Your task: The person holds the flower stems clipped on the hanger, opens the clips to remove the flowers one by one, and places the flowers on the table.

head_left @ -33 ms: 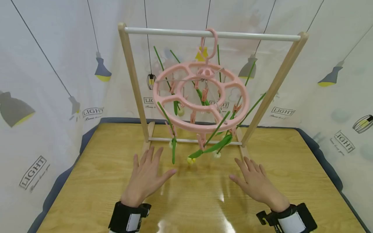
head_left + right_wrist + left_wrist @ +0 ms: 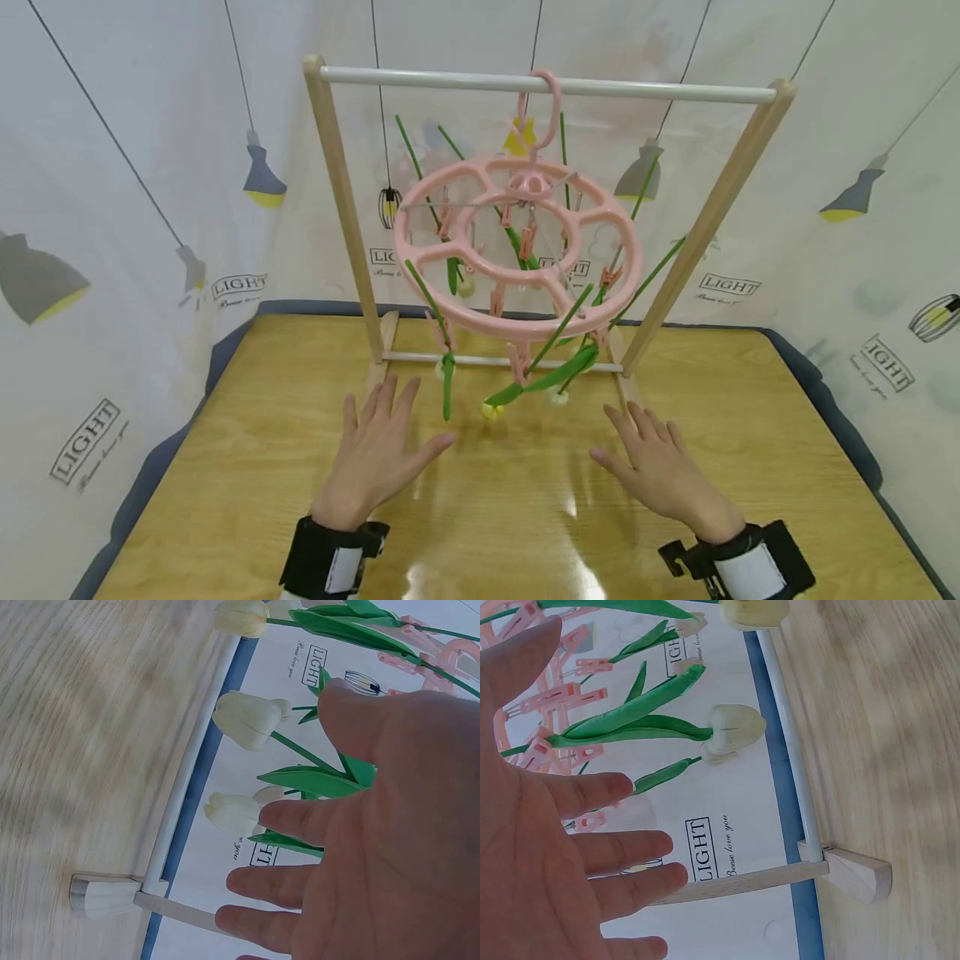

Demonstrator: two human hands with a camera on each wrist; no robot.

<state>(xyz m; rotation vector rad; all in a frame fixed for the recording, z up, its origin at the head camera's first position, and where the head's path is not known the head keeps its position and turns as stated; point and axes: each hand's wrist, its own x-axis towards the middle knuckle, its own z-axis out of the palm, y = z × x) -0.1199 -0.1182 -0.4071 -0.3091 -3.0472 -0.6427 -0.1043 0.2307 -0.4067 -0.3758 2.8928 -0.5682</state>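
Note:
A pink round clip hanger [image 2: 480, 319] hangs by its hook from the white top bar [image 2: 420, 80] of a wooden stand. Artificial tulips are clipped to it heads down, with green stems pointing up; a yellow tulip [image 2: 492, 412] hangs at the front. My left hand [image 2: 375, 458], fingers spread and straight, hovers before the stand's left side, holding nothing. On the right, my empty right hand [image 2: 660, 471] is held likewise. White tulips show past the fingers in both wrist views: one tulip [image 2: 735, 727] beyond the left hand, another tulip [image 2: 244, 720] beyond the right.
The stand's left post [image 2: 345, 208] and right post [image 2: 708, 225] rise from feet on the wooden table [image 2: 510, 517]. A white lower bar [image 2: 487, 362] joins them near the tabletop. Behind hangs a pale curtain [image 2: 150, 83] printed with lamps.

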